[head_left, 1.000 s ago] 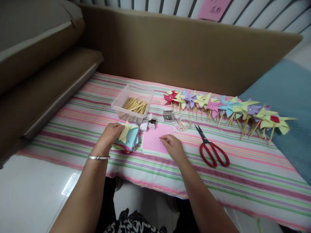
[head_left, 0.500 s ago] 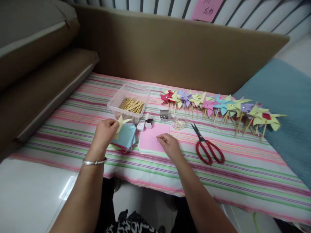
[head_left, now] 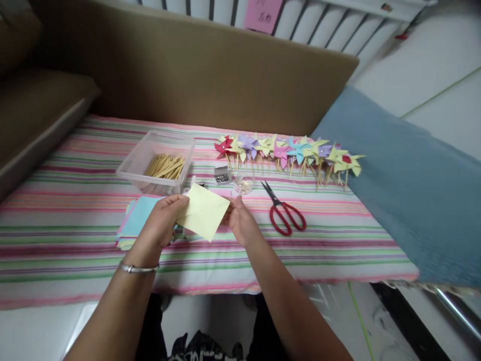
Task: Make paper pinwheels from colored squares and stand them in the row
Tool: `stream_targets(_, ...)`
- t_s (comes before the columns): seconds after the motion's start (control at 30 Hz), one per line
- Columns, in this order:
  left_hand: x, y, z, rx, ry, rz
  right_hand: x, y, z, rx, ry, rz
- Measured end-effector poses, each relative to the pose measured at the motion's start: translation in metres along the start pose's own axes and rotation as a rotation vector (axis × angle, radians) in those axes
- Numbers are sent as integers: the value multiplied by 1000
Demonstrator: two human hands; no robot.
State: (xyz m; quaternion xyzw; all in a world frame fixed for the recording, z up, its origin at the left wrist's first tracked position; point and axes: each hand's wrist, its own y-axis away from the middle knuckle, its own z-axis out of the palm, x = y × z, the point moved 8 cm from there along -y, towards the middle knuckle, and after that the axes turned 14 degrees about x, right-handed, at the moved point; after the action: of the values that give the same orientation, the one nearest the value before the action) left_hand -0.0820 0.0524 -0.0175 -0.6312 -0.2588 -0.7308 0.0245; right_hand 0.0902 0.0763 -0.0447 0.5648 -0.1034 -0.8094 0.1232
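A square of pale yellow paper point(head_left: 206, 209) is held up flat and tilted above the table, with a tiny mark near its middle. My left hand point(head_left: 163, 215), wearing a silver bangle, pinches its left corner between thumb and fingers. At the right corner, my right hand point(head_left: 240, 220) is closed, with some fingers behind the paper; its exact grip is partly hidden. Below my left wrist lies a stack of coloured paper squares point(head_left: 141, 215), blue on top. Behind the yellow paper, a pile of sheets and small boxes are mostly covered.
A clear plastic box point(head_left: 130, 170) holds wooden sticks point(head_left: 165, 167). A small box of metal pins point(head_left: 222, 176) and a round clear dish point(head_left: 245, 183) stand near red-handled scissors point(head_left: 287, 218). Finished paper pinwheels point(head_left: 281, 150) line the back of the striped tablecloth point(head_left: 338, 250).
The yellow paper now shows as a flat square, moved right between both hands. My right hand has left the pink sheet and come to its right corner. The camera view has turned right.
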Motion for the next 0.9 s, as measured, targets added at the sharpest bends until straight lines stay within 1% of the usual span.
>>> stream_targets(0.07,-7,-3,11,-3,-32,14,3,0,-6,10,-18,45)
stream_targets(0.17,-13,-4,27,-18,-17,16,-1,1,-20,84,-29,11)
stream_targets(0.23,-18,-2,39,-43,45,-36,-5,2,-31,155,-10,-28)
stream_targets(0.3,-22,2,54,-94,158,-103,-11,3,-42,234,-13,-58)
stream_targets(0.37,-25,8,68,-139,290,-170,-16,3,-52,317,-61,-93)
stream_targets(0.43,-31,14,80,-159,375,-230,-20,2,-60,390,-100,-141)
stream_targets(0.57,-41,28,102,-202,401,-276,-24,-1,-69,485,-84,-233)
stream_targets(0.67,-45,33,112,-192,388,-250,-27,-1,-73,530,-78,-288)
stream_targets(0.73,-49,33,116,-172,315,-221,-30,2,-73,546,-50,-320)
stream_targets(0.77,-51,31,115,-136,290,-201,-31,3,-71,532,-22,-336)
stream_targets(0.83,-53,24,108,-63,276,-170,-38,4,-68,458,86,-383)
stream_targets(0.9,-52,14,100,-38,235,-125,-52,5,-74,411,294,-473)
